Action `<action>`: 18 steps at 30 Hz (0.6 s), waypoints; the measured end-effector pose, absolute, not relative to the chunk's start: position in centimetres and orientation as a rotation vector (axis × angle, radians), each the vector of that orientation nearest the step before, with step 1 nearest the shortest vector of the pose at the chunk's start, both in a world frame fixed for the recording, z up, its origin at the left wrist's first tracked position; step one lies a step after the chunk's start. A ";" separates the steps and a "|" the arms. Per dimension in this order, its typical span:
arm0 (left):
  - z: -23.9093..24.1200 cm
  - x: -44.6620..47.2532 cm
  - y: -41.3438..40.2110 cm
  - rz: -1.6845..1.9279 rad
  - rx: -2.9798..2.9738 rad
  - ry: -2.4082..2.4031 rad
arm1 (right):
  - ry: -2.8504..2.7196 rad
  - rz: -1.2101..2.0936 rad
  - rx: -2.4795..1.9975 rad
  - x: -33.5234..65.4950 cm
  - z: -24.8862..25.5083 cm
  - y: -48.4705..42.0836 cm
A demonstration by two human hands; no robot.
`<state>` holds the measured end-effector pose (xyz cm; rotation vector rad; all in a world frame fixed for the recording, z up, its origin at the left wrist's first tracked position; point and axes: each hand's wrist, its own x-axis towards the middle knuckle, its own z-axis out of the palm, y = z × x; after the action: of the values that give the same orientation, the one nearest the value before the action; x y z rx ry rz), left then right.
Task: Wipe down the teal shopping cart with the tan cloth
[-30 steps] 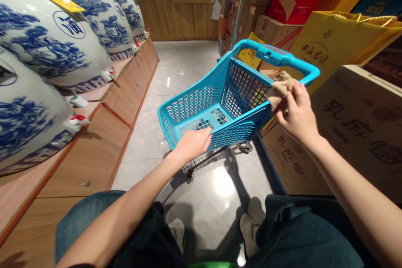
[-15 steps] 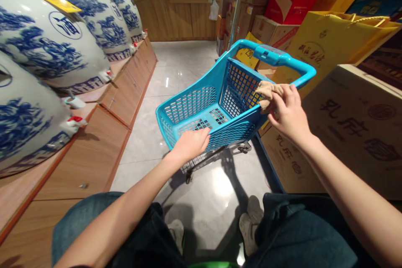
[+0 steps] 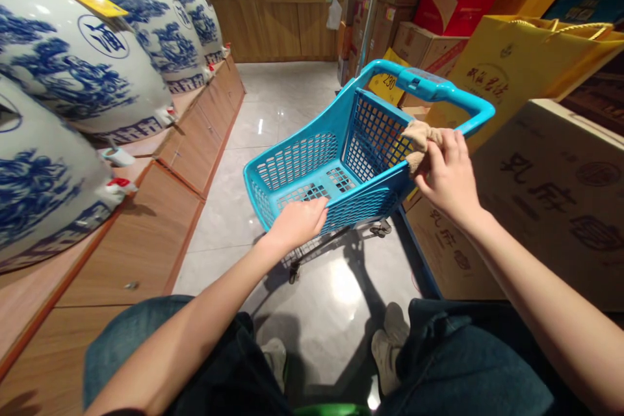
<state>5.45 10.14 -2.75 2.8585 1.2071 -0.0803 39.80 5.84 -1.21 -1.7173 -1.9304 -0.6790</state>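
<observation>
A turquoise plastic shopping cart [image 3: 312, 162] stands on the tiled floor in front of me, tipped toward me, its basket empty. My left hand [image 3: 298, 223] is closed over the basket's near rim. My right hand [image 3: 448, 175] is closed on a tan cloth [image 3: 420, 140] and presses it against the basket's right side, just under the cart handle [image 3: 429, 88].
Large blue-and-white ceramic jars [image 3: 82, 65] sit on a wooden counter [image 3: 160, 208] at the left. Cardboard boxes [image 3: 550, 188] and a yellow gift bag [image 3: 517, 71] crowd the right side. The aisle floor [image 3: 283, 104] runs ahead to a wooden display. My feet [image 3: 390, 338] stand behind the cart.
My right hand has slid the cloth along the basket's right edge, first leftward and up, then slightly back. My left hand has kept its hold on the rim.
</observation>
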 end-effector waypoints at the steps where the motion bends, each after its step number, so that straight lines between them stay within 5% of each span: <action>1: -2.7 5.5 10.2 -0.082 2.859 1.210 | -2.011 -0.661 -1.684 39.0 -1.7 5.8; 18: -2.8 5.4 10.2 -0.101 2.877 1.224 | -2.105 -0.586 -1.736 36.9 -2.0 5.1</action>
<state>5.45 10.24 -2.80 2.8772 1.2239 -0.1010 36.93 5.15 -1.99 -1.7357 -2.1051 -0.5856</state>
